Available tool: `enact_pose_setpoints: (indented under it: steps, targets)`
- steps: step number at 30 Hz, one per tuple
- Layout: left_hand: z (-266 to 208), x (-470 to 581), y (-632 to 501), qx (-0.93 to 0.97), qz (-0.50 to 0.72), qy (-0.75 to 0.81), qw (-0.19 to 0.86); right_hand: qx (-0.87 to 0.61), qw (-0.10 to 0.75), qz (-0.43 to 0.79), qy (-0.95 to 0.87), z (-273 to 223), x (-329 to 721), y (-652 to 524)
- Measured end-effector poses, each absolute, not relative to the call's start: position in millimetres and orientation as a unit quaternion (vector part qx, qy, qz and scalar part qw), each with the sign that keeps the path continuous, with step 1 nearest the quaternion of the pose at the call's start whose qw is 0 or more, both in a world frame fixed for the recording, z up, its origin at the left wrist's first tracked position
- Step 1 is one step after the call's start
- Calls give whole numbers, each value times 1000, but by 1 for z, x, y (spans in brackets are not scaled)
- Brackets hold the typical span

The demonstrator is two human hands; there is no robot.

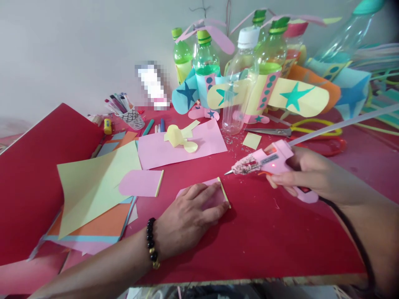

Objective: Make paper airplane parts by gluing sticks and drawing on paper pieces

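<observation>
My left hand point(196, 209) lies flat with fingers stretched over a pink paper piece point(207, 202), pressing it to the red table. A thin yellow strip point(225, 194) runs along that piece's right edge, by my fingertips. In my right hand point(314, 172) is a pink hot glue gun point(276, 160), its metal nozzle pointing left just above the yellow strip. A long translucent glue stick point(346, 124) sticks out of its back, and a dark cord hangs from its handle. Left of my left hand lies another pink paper piece point(140, 182) with a similar yellow edge.
Airplane models made from bottles point(204, 62) crowd the back right, with a plain clear bottle point(235, 99) in front. Yellow-handled scissors point(299, 128) lie beyond the glue gun. Coloured paper sheets point(99, 182), a pen cup point(131, 116) and a red board point(46, 174) occupy the left.
</observation>
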State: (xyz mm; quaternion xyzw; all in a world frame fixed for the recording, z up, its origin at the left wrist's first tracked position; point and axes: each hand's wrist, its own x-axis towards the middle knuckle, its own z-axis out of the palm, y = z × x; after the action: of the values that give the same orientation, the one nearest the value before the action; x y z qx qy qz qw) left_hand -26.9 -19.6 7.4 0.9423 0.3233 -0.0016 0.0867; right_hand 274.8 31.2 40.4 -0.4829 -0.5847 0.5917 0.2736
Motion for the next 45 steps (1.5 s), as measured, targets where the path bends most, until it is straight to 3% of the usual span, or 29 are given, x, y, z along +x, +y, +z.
enact_pose_setpoints:
  steps: [45]
  targets:
    - [8, -28, -20, 940, -9, 328, 93, -517, 172, 609, -576, 30, 273, 32]
